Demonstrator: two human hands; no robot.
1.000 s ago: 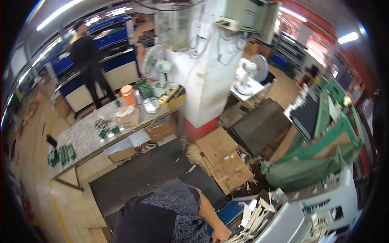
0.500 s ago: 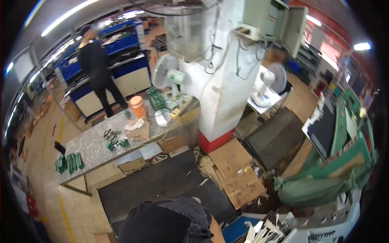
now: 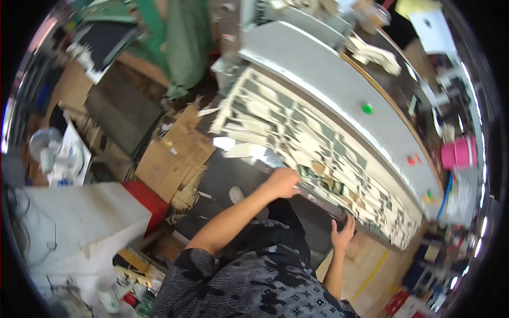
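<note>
My left hand [image 3: 283,184] is closed at the near edge of a long machine bed [image 3: 313,197]. A thin pale bit shows by its fingers, but I cannot make out what it holds. Farther right along the same edge is my right hand [image 3: 344,231], thumb and fingers apart, holding nothing I can see. Layered cream-coloured strips and cut pieces [image 3: 260,108] cover the bed, with grey-green gaps between them. A few small green pieces [image 3: 331,185] lie among them, close to the hands.
Behind the bed runs a grey panel [image 3: 318,69] with a green button [image 3: 367,108] and a red one [image 3: 411,159]. Flattened cardboard [image 3: 175,153] lies on the floor at left, beside a white pillar [image 3: 85,212] with a red base. A pink container [image 3: 459,152] stands at far right.
My view has swung from the aisle, pillar and workbench to the machine bed. Both hands, not visible before, are now at its near edge.
</note>
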